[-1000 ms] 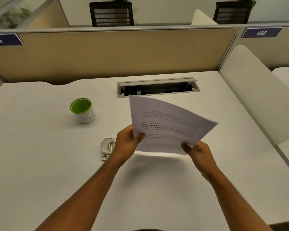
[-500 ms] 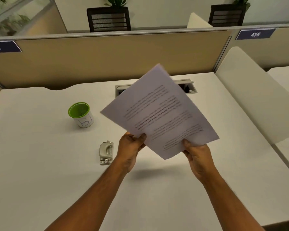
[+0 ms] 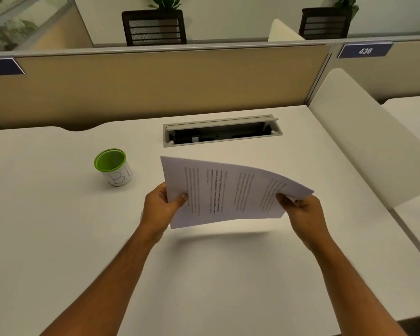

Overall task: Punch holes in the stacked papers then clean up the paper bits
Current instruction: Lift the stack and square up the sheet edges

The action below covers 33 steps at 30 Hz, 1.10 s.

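A thin stack of printed white papers (image 3: 228, 192) hangs in the air above the middle of the white desk (image 3: 46, 238), turned sideways so the text lines run up and down. My left hand (image 3: 159, 209) pinches its left edge with the thumb on top. My right hand (image 3: 303, 214) grips the right edge, where the sheets curl downward. The small grey hole punch is hidden behind my left hand and wrist.
A white cup with a green inside (image 3: 113, 167) stands on the desk at the left. An open grey cable tray (image 3: 222, 130) sits at the back middle. A beige partition (image 3: 155, 88) closes the far side, and a white divider panel (image 3: 364, 141) slants along the right.
The papers have been rotated from a steep diagonal to a lower, sideways hold. Both hands have spread apart to the sheets' short edges. My left hand now covers the hole punch.
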Available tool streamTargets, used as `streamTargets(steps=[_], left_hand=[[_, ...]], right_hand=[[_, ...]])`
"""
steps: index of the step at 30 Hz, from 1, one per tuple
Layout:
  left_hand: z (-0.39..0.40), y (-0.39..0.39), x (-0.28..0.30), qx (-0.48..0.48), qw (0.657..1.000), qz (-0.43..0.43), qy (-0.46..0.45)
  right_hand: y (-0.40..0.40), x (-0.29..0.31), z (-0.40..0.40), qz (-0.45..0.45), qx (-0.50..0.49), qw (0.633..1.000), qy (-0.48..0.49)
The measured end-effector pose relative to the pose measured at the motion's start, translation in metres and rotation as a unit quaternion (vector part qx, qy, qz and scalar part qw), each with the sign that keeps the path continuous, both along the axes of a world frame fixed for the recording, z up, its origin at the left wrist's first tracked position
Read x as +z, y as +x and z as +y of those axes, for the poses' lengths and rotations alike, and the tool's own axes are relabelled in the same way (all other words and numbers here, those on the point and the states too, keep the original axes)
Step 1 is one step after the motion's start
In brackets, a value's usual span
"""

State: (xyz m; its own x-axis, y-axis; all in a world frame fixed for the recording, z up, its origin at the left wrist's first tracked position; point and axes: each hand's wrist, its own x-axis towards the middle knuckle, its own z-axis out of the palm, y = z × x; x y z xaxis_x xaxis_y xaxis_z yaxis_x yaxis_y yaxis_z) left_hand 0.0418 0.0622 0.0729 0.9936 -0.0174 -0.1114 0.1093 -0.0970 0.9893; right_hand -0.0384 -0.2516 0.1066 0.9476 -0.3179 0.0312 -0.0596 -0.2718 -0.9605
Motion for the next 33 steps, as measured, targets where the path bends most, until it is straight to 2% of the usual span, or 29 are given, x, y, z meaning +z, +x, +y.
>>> streamTargets(steps=[4, 9, 16, 19, 22, 25, 30, 33], left_hand=[[0.0, -0.001, -0.004, 0.015, 1.0, 0.002, 0.006], [0.001, -0.018, -0.031, -0.028, 0.997, 0.063, 0.044], [-0.001, -0.009, -0.014, 0.003, 0.999, 0.023, 0.044], [0.001, -0.014, -0.017, -0.011, 0.999, 0.032, 0.043], [0.0, -0.021, -0.03, -0.06, 0.994, 0.063, 0.066], [-0.002, -0.018, -0.032, -0.062, 0.993, 0.063, 0.08], [-0.008, -0.01, -0.026, -0.014, 0.992, 0.115, 0.051], [-0.011, -0.01, -0.029, 0.042, 0.981, 0.185, -0.049]], right_hand=[[-0.004, -0.004, 0.002, -0.009, -0.011, 1.0, 0.005], [-0.016, -0.033, 0.004, 0.065, 0.008, 0.998, 0.025], [-0.014, -0.027, -0.001, 0.055, -0.01, 0.997, 0.054], [-0.016, -0.032, -0.003, 0.056, -0.007, 0.997, 0.051], [-0.021, -0.045, 0.001, 0.102, 0.017, 0.994, 0.035], [-0.021, -0.053, -0.001, 0.127, 0.015, 0.992, 0.014], [-0.013, -0.057, -0.016, 0.146, -0.063, 0.987, 0.036], [-0.011, -0.065, -0.02, 0.195, -0.131, 0.96, 0.149]])
